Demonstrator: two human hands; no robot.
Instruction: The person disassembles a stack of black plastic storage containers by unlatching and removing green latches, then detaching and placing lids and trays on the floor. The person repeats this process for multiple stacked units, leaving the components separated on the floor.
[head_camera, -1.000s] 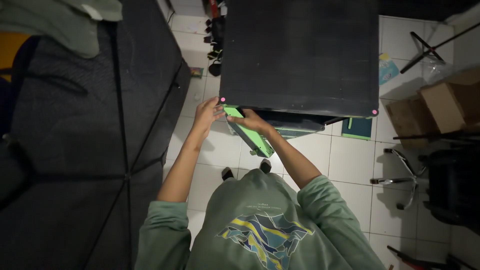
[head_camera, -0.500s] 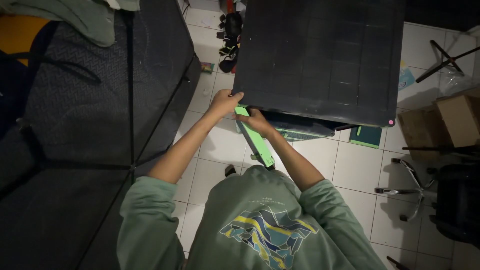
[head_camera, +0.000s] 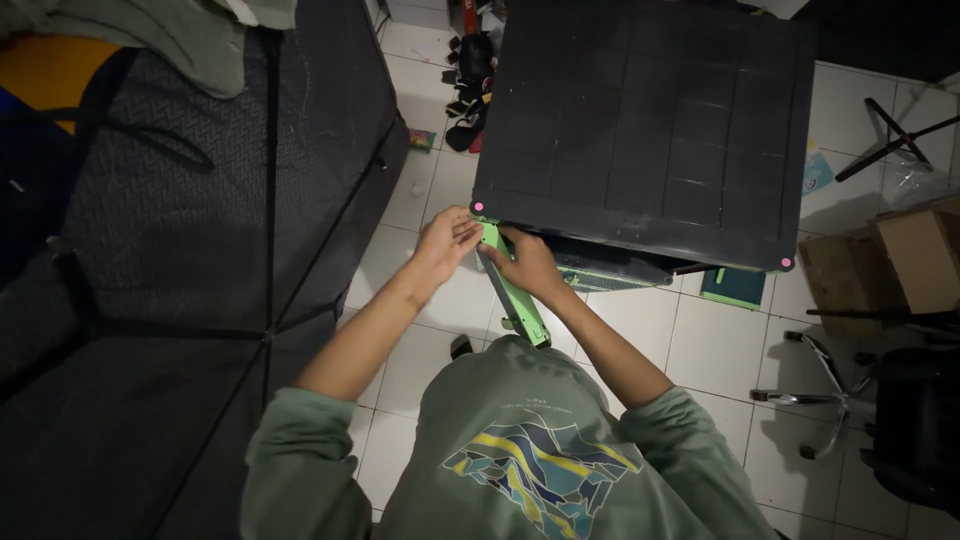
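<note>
Green door (head_camera: 515, 290) under black cabinet (head_camera: 640, 120), left hand (head_camera: 447, 243) pinching its top, right hand (head_camera: 527, 263) gripping alongside

brown cardboard box (head_camera: 925, 262) — right edge, on floor | colourful packet (head_camera: 420, 139) — floor, between bed and cabinet

Top: a loose sage-green sweatshirt (head_camera: 520, 440).
Sleeves: long, pushed up above the elbows, bunched in folds; forearms bare.
Print: an abstract panel (head_camera: 535, 472) of blue, yellow and white wavy shapes, with a small pale line of lettering above it.
Hands: left hand (head_camera: 445, 243) and right hand (head_camera: 528, 265) bare, no gloves.
</note>
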